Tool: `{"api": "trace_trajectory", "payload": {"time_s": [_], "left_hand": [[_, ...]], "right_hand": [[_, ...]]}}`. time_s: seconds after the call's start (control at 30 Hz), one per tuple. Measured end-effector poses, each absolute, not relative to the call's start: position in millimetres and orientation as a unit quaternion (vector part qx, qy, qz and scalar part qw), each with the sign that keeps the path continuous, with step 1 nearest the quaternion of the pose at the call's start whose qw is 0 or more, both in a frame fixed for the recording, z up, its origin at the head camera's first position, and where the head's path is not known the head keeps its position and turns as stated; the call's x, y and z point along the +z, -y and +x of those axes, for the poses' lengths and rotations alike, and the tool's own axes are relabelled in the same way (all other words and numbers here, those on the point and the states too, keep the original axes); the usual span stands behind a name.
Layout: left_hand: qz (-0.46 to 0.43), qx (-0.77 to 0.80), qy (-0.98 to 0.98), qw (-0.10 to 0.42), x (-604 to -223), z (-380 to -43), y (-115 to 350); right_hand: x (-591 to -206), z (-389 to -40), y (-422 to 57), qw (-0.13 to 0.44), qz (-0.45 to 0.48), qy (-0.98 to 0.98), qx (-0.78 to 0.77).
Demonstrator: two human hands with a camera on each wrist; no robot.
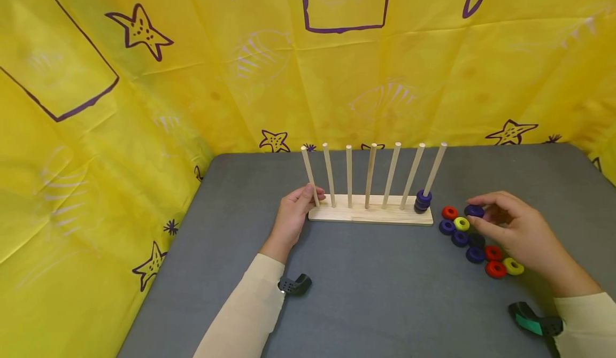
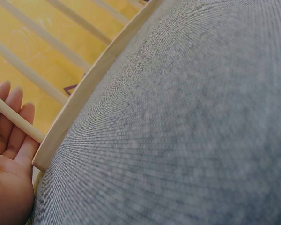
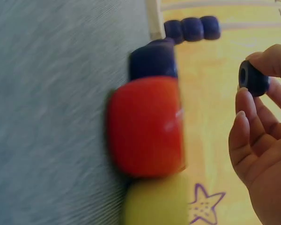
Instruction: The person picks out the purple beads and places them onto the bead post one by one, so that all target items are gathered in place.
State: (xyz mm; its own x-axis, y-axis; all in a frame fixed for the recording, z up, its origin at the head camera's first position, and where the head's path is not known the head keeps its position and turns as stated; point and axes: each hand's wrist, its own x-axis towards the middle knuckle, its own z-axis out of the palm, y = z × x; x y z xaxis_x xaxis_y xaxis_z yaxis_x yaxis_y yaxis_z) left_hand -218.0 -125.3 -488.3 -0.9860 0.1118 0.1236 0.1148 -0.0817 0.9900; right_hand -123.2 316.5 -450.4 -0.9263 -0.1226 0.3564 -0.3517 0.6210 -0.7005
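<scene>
A wooden peg rack (image 1: 370,216) with several upright pegs stands on the grey table. My left hand (image 1: 291,213) is at its left end, fingers and thumb around the leftmost peg (image 2: 16,117); the thumb is out of the left wrist view. Three dark blue rings (image 1: 422,202) are stacked at the foot of the rightmost peg. To the right of the rack, my right hand (image 1: 522,230) pinches a dark blue ring (image 3: 254,78) between thumb and fingers, raised above the table, its hole showing in the right wrist view.
Loose rings lie in two rows beneath and beside my right hand: red (image 1: 495,269), yellow (image 1: 513,266), blue (image 1: 475,255) and a dark one (image 1: 476,240) in shadow. A yellow patterned cloth (image 1: 313,91) hangs behind and left of the table (image 1: 366,294).
</scene>
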Motion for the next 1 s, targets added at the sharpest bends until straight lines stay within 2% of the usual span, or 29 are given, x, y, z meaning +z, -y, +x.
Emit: {"api": "trace_trajectory", "payload": {"time_s": [0.6,1.0], "left_hand": [[-0.076,-0.725,0.685,0.000,-487,-217,125],[-0.074,-0.721,0.689,-0.001,-488,-217,125]], "right_hand": [[-413,-133,-290,0.203,0.167,0.869,0.420],[-386,-139,-275,0.224,0.181,0.851,0.439]]}}
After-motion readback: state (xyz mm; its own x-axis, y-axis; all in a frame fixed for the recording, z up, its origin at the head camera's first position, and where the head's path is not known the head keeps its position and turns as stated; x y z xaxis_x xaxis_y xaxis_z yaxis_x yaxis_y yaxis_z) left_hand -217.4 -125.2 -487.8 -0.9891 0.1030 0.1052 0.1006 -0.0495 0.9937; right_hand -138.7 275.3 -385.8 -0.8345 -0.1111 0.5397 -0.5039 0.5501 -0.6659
